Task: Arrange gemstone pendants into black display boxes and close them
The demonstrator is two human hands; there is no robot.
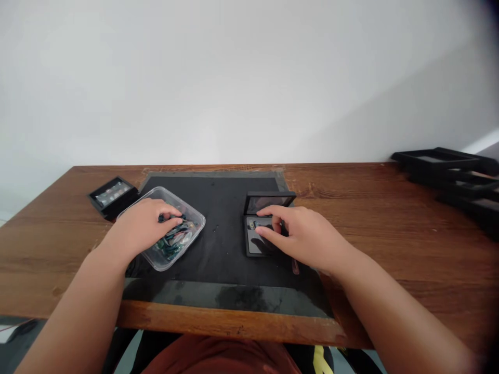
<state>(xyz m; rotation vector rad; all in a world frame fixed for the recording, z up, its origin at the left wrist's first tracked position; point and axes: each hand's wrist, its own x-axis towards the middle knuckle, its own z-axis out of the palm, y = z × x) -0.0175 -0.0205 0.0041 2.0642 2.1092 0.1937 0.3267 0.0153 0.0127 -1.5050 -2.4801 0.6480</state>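
Observation:
My left hand (146, 223) reaches over a clear plastic tub (195, 234) on the left of the black mat. Its thumb and forefinger are pinched close together; a dark bit shows at the tips, too small to name. Inside the tub lie small dark green and clear pieces (173, 241), partly covered by the hand. On the right, my right hand (296, 231) hovers at a small black case (258, 249) with its lid raised. Thumb and forefinger are apart there, with small bead-like pieces (252, 225) on the grey lining near the thumb tip. The hand hides the case's right side.
Behind the tub at left sits another black case (113, 195) with pale pieces under a window. Several black trays or cases (448, 158) are stacked at the far right. A black mat (222, 259) covers the middle of the wooden table (370, 197), below a white wall.

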